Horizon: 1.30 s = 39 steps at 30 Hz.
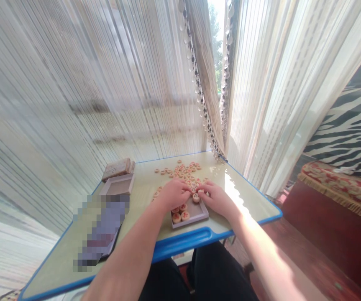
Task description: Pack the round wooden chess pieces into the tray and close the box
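Observation:
A shallow pale box tray point(190, 220) lies near the table's front edge, with several round wooden Chinese chess pieces point(185, 215) in its left part, marked in red. Over the tray's back left side is my left hand point(176, 194), its fingers bent together; what they pinch is hidden. Facing it from the right, my right hand point(213, 196) has its fingertips closed at a Chinese chess piece point(195, 197) above the back of the tray. Just beyond both hands spreads a loose heap of more pieces point(185, 170), partly covered by the fingers.
The pale table point(145, 213) has a blue rim. Left of the tray are an empty box part point(119, 184), a stacked brownish box point(116, 168) and a pixelated flat object point(105, 230). Sheer curtains point(136, 83) hang behind; a red-brown seat point(331, 213) stands right.

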### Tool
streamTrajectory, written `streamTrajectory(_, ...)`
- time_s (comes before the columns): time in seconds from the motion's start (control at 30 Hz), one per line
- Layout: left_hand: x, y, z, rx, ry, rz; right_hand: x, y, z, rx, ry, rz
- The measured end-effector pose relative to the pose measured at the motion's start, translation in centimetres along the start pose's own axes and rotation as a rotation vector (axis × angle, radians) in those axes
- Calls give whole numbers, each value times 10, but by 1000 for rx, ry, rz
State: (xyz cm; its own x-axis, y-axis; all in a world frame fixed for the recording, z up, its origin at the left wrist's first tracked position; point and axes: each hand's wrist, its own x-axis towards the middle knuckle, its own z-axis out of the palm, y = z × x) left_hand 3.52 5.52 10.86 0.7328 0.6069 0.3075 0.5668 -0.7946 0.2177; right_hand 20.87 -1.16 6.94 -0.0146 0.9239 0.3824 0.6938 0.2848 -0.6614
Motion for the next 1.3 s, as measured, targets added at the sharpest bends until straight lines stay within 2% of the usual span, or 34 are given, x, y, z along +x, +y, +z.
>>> streamTrajectory(0.27, 0, -3, 2, -48, 123, -12, 1, -2, 0, 0, 12, 15)
streamTrajectory(0.47, 0, -18, -1, -165, 359, -97, 3, 4, 3, 44, 40, 30)
streamTrajectory(0.57, -3, -28, -13, -306, 527, -230, 2, 7, 6, 68, 66, 22)
streamTrajectory(0.63, -7, -33, -25, -485, 597, -326, 3, 9, 8, 68, 85, 11)
streamTrajectory(0.73, -14, -38, -41, -745, 561, -332, 12, 8, 8, 75, 84, -19)
streamTrajectory(0.8, -18, -40, -47, -810, 538, -309, 26, 4, 6, 80, 52, -35)
streamTrajectory(0.9, -19, -40, -49, -813, 588, -336, 56, -5, 2, 31, -15, -56)
streamTrajectory(1.07, -18, -39, -43, -755, 568, -385, 98, -9, 10, -25, 63, -103)
streamTrajectory(1.17, -17, -42, -40, -719, 585, -423, 105, -2, 22, -41, 83, -168)
streamTrajectory(1.3, -17, -52, -34, -672, 673, -512, 100, 8, 28, -123, 26, -242)
